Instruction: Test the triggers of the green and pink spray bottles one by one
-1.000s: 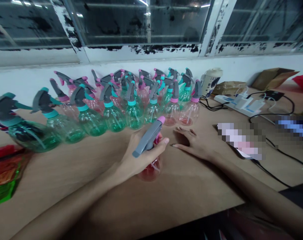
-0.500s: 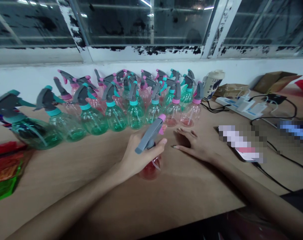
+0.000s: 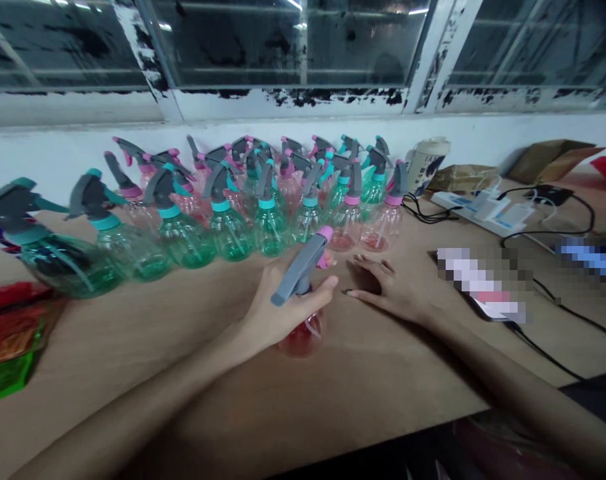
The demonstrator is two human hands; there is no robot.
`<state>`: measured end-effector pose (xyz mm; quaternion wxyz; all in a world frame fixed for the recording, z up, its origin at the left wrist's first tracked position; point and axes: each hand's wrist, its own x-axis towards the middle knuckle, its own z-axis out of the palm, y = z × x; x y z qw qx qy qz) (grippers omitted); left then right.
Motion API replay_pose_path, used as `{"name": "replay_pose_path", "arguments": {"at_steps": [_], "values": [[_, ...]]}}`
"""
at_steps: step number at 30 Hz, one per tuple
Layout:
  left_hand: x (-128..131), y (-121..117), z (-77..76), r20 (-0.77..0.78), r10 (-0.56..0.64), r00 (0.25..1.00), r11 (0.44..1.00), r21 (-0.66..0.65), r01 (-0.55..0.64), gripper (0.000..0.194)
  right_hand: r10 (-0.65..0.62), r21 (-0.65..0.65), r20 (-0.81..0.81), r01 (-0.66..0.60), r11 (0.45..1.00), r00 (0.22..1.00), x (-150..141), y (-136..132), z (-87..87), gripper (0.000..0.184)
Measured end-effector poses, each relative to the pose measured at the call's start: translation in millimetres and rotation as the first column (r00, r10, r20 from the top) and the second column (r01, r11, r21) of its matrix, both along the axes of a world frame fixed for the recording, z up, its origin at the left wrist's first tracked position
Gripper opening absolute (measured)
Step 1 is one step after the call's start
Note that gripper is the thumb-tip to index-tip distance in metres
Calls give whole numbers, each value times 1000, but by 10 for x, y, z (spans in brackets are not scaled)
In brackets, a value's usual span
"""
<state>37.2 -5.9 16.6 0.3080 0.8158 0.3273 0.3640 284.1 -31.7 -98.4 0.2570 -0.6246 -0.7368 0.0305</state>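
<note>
Pink spray bottle (image 3: 301, 320) gripped by left hand (image 3: 277, 308) (right hand (image 3: 390, 290) flat on table (image 3: 183, 347)).

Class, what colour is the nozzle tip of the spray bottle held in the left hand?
Pink, on the grey trigger head of the pink plastic spray bottle; the head view shows it best.

the left hand (image 3: 275, 310) has crept a little up and away along the table since a second ago, taking the pink spray bottle (image 3: 303, 330) with it, so the grey trigger head (image 3: 299, 275) now sits closer to the row of standing bottles; its pink nozzle (image 3: 325, 233) has risen slightly, and the thumb has shifted a touch toward the right hand (image 3: 390, 293)
</note>
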Motion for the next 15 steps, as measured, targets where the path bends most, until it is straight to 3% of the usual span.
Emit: {"name": "replay_pose_path", "arguments": {"at_steps": [5,15], "values": [[29,10,11,4,-11,1000,999,-32,11,10,-10,-25,8,10,1000,1000,6,-2,-7,70],[21,47,8,34,-47,998,996,-69,50,14,-36,-66,-3,36,997,999,-18,-18,57,75]]}}
